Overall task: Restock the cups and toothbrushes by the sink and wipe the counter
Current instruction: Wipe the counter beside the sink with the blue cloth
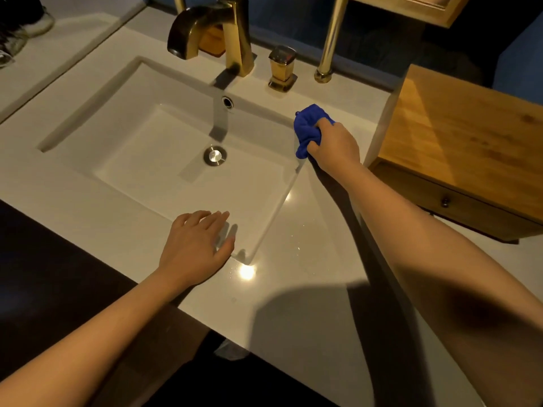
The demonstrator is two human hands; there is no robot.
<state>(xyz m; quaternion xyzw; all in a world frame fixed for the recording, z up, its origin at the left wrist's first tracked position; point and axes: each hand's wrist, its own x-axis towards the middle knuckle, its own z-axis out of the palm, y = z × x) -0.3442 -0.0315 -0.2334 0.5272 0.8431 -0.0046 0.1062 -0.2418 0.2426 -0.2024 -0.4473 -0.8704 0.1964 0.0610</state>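
My right hand [335,146] grips a bunched blue cloth [308,126] and holds it against the white counter [308,224] at the right rim of the sink [141,133]. My left hand [195,246] lies flat with straight fingers on the sink's front edge, near its front right corner. No cups or toothbrushes are in view.
A gold faucet [232,33] and a gold square handle [282,67] stand behind the basin. A wooden box with a drawer [470,151] sits on the counter at the right. A gold post [332,39] rises at the back. Water drops glint near the sink's front right corner.
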